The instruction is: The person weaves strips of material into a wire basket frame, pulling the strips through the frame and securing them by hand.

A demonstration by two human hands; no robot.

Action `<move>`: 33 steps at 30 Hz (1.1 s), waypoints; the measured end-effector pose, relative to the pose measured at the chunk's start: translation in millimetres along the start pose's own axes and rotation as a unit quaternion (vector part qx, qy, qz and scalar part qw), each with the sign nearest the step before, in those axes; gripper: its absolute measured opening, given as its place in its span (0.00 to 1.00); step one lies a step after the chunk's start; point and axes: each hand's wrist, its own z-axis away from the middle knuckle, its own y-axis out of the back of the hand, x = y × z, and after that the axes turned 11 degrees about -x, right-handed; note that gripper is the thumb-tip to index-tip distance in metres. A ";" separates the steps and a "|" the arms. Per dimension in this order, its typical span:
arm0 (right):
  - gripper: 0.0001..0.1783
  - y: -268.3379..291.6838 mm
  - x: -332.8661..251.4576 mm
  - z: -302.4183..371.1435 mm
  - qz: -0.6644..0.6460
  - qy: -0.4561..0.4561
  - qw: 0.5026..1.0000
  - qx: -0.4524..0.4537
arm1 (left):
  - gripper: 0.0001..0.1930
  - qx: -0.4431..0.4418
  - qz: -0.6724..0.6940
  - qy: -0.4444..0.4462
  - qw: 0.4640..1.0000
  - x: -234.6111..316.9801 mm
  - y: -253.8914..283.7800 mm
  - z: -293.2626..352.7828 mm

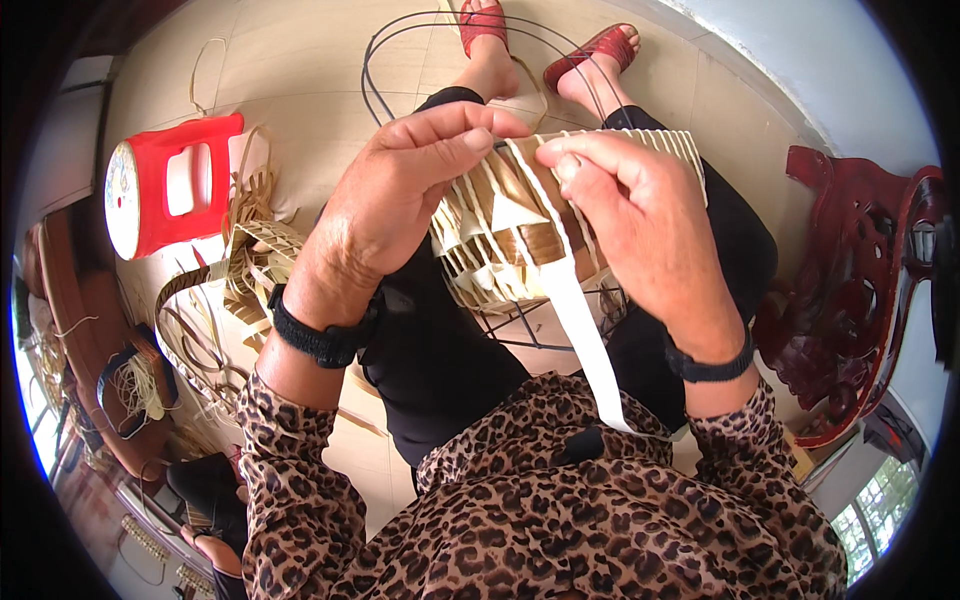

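Note:
Between my knees rests a wire-framed basket (515,245), partly covered with pale cords and flat tan strips. My left hand (415,165) is at its far edge, thumb and forefinger drawn close together; what they grip, if anything, is too small to make out. Across from it, my right hand (645,215) is closed in a pinch at the same edge, its fingertips over the cords, their contents hidden. A white flat strip (580,330) runs from the weave between my hands down to my lap. Thin black wire loops (372,75) arch beyond the basket.
At left stands a red stool (190,205) on its side, near a pale woven basket (265,245) and loose strips. Carved dark red furniture (840,270) is close on the right. A bundle of pale fibre (140,390) and another person's arm (210,550) show at lower left.

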 end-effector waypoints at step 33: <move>0.16 -0.1 -21.2 28.3 -0.095 -0.056 0.992 -0.062 | 0.11 0.006 -0.001 -0.046 0.999 -7.7 -14.2 2.4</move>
